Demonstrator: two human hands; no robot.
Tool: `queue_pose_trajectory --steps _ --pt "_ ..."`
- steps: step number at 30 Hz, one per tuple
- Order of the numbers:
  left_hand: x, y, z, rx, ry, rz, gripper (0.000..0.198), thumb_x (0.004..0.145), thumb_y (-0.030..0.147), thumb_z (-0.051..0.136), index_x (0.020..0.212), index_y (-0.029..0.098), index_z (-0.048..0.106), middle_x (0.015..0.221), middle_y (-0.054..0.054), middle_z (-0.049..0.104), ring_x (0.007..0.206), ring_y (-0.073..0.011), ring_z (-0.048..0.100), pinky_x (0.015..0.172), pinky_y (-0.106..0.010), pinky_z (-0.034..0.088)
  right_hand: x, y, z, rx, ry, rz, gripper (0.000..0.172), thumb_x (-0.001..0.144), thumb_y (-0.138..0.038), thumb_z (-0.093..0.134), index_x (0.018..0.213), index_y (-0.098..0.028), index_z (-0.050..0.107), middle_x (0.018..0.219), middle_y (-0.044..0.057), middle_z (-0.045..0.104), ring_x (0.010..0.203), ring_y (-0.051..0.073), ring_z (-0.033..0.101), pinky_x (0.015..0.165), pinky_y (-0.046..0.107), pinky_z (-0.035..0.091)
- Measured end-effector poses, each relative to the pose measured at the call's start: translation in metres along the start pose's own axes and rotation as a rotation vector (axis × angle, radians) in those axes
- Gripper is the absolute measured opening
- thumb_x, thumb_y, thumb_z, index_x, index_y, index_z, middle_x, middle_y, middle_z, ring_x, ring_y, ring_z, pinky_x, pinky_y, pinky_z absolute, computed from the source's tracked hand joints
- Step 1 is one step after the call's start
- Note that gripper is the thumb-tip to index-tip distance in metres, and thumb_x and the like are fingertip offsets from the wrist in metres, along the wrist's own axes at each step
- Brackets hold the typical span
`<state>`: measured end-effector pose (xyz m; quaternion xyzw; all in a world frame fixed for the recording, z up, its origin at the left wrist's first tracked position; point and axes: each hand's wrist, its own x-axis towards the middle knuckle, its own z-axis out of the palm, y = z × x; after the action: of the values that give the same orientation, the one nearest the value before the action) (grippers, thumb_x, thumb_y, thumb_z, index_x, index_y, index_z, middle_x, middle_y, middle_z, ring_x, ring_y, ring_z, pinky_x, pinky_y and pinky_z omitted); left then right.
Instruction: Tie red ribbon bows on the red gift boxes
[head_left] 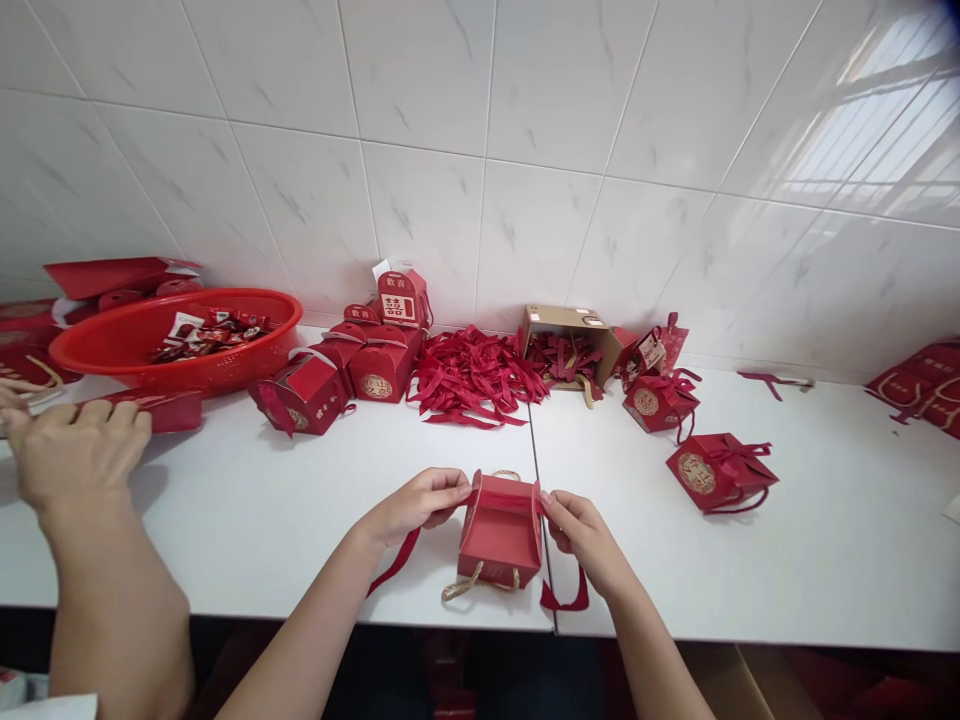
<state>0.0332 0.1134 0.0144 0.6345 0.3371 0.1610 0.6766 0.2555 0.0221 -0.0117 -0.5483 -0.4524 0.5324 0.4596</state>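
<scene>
A small red gift box (501, 535) with gold cord handles stands on the white table (750, 580) near its front edge. A red ribbon (561, 600) runs across the box's open top and hangs down on both sides. My left hand (420, 503) pinches the ribbon at the box's left top edge. My right hand (581, 530) pinches it at the right top edge. Both hands are closed on the ribbon.
Another person's hand (71, 450) rests on flat red card at the far left. A red basket (180, 340) of sweets sits behind it. Folded red boxes (360, 365), a ribbon pile (472, 375), a cardboard box (570, 340) and tied boxes (720, 470) line the back and right.
</scene>
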Motion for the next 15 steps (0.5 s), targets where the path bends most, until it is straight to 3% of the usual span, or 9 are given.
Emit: queue_pose_trajectory --steps 8,15 --pt "0.000 -0.030 -0.002 0.029 0.060 -0.008 0.042 0.078 0.057 0.059 0.067 0.016 0.051 0.059 0.006 0.032 0.053 -0.0089 0.021 0.051 -0.025 0.015 -0.003 0.034 -0.006 -0.100 0.039 -0.089 0.044 0.087 -0.057 0.048 0.064 -0.021 0.038 0.060 -0.006 0.030 0.055 0.010 0.026 0.052 0.025 0.024" --pt "0.003 -0.046 0.000 0.019 0.093 0.020 0.047 0.077 0.059 0.058 0.060 0.017 0.046 0.059 0.006 0.029 0.055 -0.0100 0.023 0.054 -0.026 0.019 0.000 0.028 -0.022 -0.174 -0.066 -0.113 0.040 0.086 -0.056 0.050 0.070 -0.019 0.050 0.079 0.000 0.047 0.073 0.014 0.043 0.068 0.026 0.037"
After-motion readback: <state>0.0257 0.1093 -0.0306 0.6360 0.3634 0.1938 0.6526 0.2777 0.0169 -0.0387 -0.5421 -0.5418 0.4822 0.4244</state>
